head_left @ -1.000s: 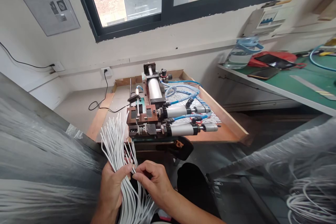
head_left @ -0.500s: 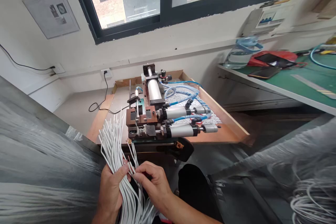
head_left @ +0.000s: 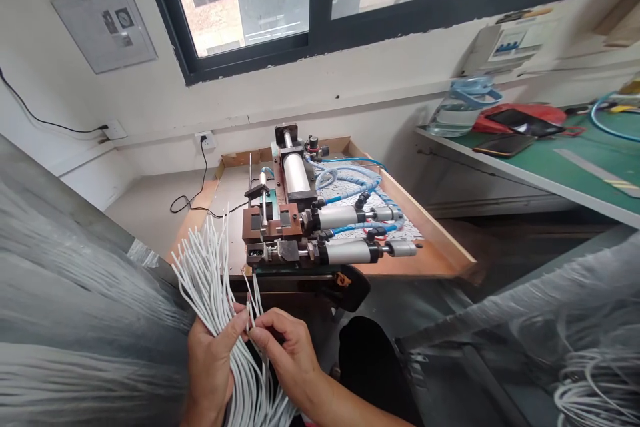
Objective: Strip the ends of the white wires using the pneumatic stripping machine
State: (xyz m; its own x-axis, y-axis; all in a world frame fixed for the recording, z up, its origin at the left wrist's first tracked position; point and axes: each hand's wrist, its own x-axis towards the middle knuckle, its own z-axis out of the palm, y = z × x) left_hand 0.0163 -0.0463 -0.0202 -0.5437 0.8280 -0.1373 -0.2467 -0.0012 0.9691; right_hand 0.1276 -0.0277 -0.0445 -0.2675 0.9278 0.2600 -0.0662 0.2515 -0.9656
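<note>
A thick bundle of white cables (head_left: pixel 207 280) is wrapped in my left hand (head_left: pixel 213 357), its cut ends fanning up and to the left. My right hand (head_left: pixel 287 350) pinches a white cable between thumb and forefinger, close beside my left thumb. Reddish inner wire shows at one cable end near the fingertips. A few loose cable ends stand between the hands and the machine. Just beyond them is a pneumatic wire-stripping machine (head_left: pixel 290 220) with silver cylinders and brown jaw blocks. The lower cables run down between my forearms, out of view.
The machine sits on a wooden-edged bench (head_left: pixel 425 227). At right, a green-topped table (head_left: pixel 590 153) carries a water jug (head_left: pixel 463 107), a red bag and a phone (head_left: pixel 504 145). Plastic-wrapped cables (head_left: pixel 95 320) stand at left; coiled white cable (head_left: pixel 595 380) lies lower right.
The fanned cable ends have tilted further left. My right hand has shifted slightly left along the pinched cable, and the view has moved a little.
</note>
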